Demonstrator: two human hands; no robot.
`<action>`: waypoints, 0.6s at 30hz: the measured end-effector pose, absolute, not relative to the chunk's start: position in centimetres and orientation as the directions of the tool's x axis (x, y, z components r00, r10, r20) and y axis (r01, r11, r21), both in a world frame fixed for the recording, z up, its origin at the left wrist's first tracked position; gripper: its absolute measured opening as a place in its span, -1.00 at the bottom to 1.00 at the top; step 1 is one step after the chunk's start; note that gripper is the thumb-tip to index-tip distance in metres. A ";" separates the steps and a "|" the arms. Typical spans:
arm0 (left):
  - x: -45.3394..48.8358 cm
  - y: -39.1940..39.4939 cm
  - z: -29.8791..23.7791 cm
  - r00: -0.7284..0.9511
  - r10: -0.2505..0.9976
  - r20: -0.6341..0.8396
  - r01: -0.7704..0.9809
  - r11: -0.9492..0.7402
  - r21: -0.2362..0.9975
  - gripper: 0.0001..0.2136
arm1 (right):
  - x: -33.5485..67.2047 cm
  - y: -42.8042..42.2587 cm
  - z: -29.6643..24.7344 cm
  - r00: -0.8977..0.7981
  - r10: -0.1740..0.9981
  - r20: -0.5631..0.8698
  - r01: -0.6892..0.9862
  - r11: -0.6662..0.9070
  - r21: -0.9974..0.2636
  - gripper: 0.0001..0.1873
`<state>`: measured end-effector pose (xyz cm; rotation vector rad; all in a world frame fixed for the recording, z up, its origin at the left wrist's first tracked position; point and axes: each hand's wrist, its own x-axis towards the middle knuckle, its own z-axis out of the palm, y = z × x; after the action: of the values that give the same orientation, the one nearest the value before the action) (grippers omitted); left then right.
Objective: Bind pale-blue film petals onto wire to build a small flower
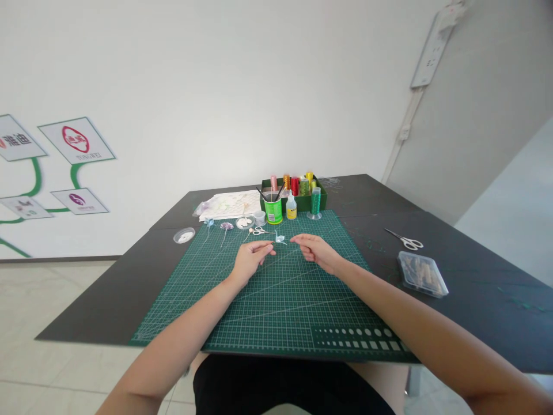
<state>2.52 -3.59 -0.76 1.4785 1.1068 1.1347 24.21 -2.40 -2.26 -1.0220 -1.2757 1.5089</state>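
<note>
My left hand (251, 257) rests on the green cutting mat (276, 300) with its fingers curled together, the fingertips pinched near a small pale blue flower piece (280, 237). What the pinch holds is too small to make out. My right hand (314, 249) lies on the mat just right of it, fingers loosely bent and pointing left toward the same piece. A thin wire or thread seems to run between the two hands.
Behind the hands stand a green cup of tools (273, 208), a yellow glue bottle (291, 207), a green box of thread spools (298, 190), small scissors (258, 231) and wire flowers (226, 227). Scissors (406, 240) and a clear plastic box (422, 274) lie on the black table (475, 271).
</note>
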 end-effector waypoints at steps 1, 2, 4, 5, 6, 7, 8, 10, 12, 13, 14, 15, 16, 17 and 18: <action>2.5 -3.5 -0.7 0.163 0.979 0.121 0.101 -0.139 0.985 -0.62 | 24.2 -2.3 -2.3 -0.171 0.985 -0.022 -0.097 -0.039 -0.995 -0.72; 2.4 -3.5 -0.6 0.164 0.980 0.108 0.095 -0.125 0.988 -0.61 | 24.1 -2.2 -2.2 -0.075 0.997 0.007 -0.067 0.002 -0.998 -0.75; 2.4 -3.6 -0.5 0.171 0.981 0.090 0.092 -0.107 0.990 -0.61 | 23.9 -2.3 -2.1 0.049 0.997 0.058 -0.008 0.058 -0.998 -0.81; 2.4 -3.7 -0.5 0.173 0.981 0.085 0.092 -0.103 0.990 -0.62 | 23.8 -2.4 -2.0 0.065 0.996 0.068 0.006 0.067 -0.998 -0.83; 2.5 -3.7 -0.4 0.175 0.981 0.083 0.094 -0.101 0.991 -0.63 | 23.7 -2.6 -2.0 0.053 0.996 0.066 0.010 0.065 -0.998 -0.83; 2.5 -3.8 -0.4 0.175 0.981 0.082 0.095 -0.100 0.990 -0.63 | 23.6 -2.8 -1.9 0.023 0.998 0.057 0.007 0.057 -0.998 -0.80; 2.5 -3.8 -0.4 0.174 0.981 0.083 0.098 -0.102 0.990 -0.63 | 23.4 -3.1 -1.8 -0.023 0.999 0.043 -0.003 0.043 -0.999 -0.77; 2.5 -3.7 -0.5 0.171 0.981 0.090 0.107 -0.110 0.988 -0.63 | 23.0 -3.8 -1.6 -0.147 0.989 -0.003 -0.050 -0.011 -0.999 -0.72; 2.5 -3.6 -0.7 0.171 0.980 0.103 0.118 -0.124 0.985 -0.63 | 22.5 -4.5 -1.3 -0.295 0.954 -0.057 -0.112 -0.093 -0.989 -0.70; 2.4 -3.5 -0.8 0.173 0.979 0.111 0.123 -0.133 0.983 -0.63 | 22.3 -4.9 -1.1 -0.363 0.929 -0.075 -0.138 -0.133 -0.981 -0.69; 2.4 -3.4 -0.9 0.175 0.977 0.119 0.126 -0.143 0.982 -0.63 | 22.1 -5.3 -0.9 -0.421 0.903 -0.085 -0.158 -0.166 -0.973 -0.68; 2.3 -3.3 -1.0 0.179 0.976 0.126 0.129 -0.151 0.980 -0.63 | 21.9 -5.6 -0.7 -0.464 0.881 -0.091 -0.170 -0.189 -0.967 -0.67; 2.3 -3.2 -1.1 0.183 0.974 0.132 0.132 -0.157 0.979 -0.63 | 21.7 -6.0 -0.5 -0.494 0.864 -0.099 -0.169 -0.207 -0.964 -0.66; 2.2 -3.2 -1.1 0.184 0.973 0.136 0.136 -0.163 0.977 -0.63 | 21.5 -6.2 -0.3 -0.513 0.851 -0.111 -0.146 -0.214 -0.966 -0.64; 2.2 -3.2 -1.1 0.183 0.973 0.140 0.140 -0.166 0.976 -0.64 | 21.4 -6.5 -0.2 -0.522 0.844 -0.125 -0.103 -0.208 -0.973 -0.62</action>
<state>2.20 -3.21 -1.14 1.5150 1.1127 1.1119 21.37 -6.46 -0.22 -0.9108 -1.3755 1.8050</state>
